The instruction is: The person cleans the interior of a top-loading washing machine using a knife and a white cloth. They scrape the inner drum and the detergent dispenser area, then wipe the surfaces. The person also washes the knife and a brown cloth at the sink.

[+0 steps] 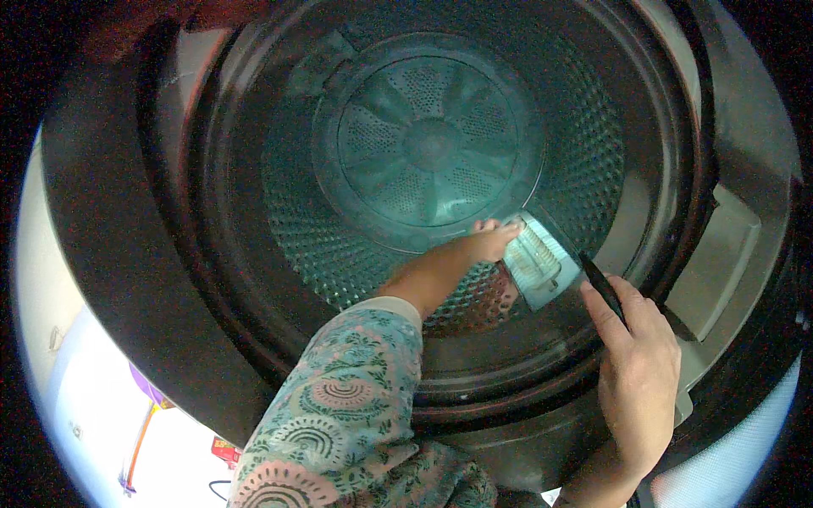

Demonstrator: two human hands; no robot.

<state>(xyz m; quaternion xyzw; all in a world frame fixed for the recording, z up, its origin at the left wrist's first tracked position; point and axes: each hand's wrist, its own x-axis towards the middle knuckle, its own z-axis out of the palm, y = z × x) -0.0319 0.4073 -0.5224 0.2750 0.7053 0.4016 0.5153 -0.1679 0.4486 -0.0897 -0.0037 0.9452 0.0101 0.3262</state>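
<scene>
Inside the perforated washing-machine drum (432,144), my left hand (493,243) reaches down with its fingers bent at the upper left edge of a pale, ribbed panel (542,261). The panel sits at the lower right of the drum, and its ribs look whitish, with darker marks along one side. My right hand (637,368) is at the right of the door opening. Its fingers are closed round a black handle (603,292), whose upper end comes close to the panel's right edge. What lies beyond that end is hard to make out.
A dark rubber door seal (508,389) rings the opening. On the right rim is a light grey latch-side piece (716,262). Past the machine's lower left edge, a bright floor area holds a thin orange stick (137,449) and a small red item (225,450).
</scene>
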